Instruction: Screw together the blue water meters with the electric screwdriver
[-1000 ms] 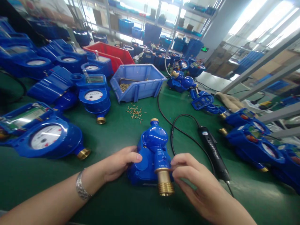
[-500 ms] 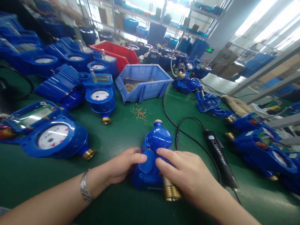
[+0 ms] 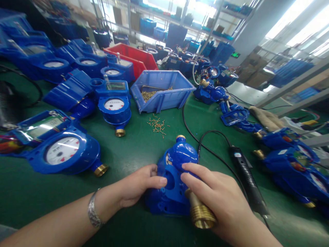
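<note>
A blue water meter (image 3: pixel 167 197) with threaded brass pipe ends sits low in the middle of the bench, its dial out of sight. Its larger brass end (image 3: pixel 203 216) points toward me. My left hand (image 3: pixel 140 183) is closed on the meter's left side, thumb resting by a round recess in the blue housing. From the right, my right hand (image 3: pixel 216 190) wraps over the rounded pipe body, two fingertips on top and the others hidden. A pale gap shows between housing and body. Beyond the meter lies a loose pile of small brass-coloured screws (image 3: pixel 158 125).
A blue bin (image 3: pixel 164 99) of screws stands behind the pile, beside a red bin (image 3: pixel 138 56). Several blue meters (image 3: pixel 115 106) fill the left; more (image 3: pixel 295 154) lie right. A black corded power screwdriver (image 3: pixel 246 178) rests on the green bench (image 3: pixel 123 151), its cable looping nearby.
Both hands have tilted the meter, and its larger brass end has swung right and toward me. The gap between body and housing looks wider. The whole view has shifted slightly.
</note>
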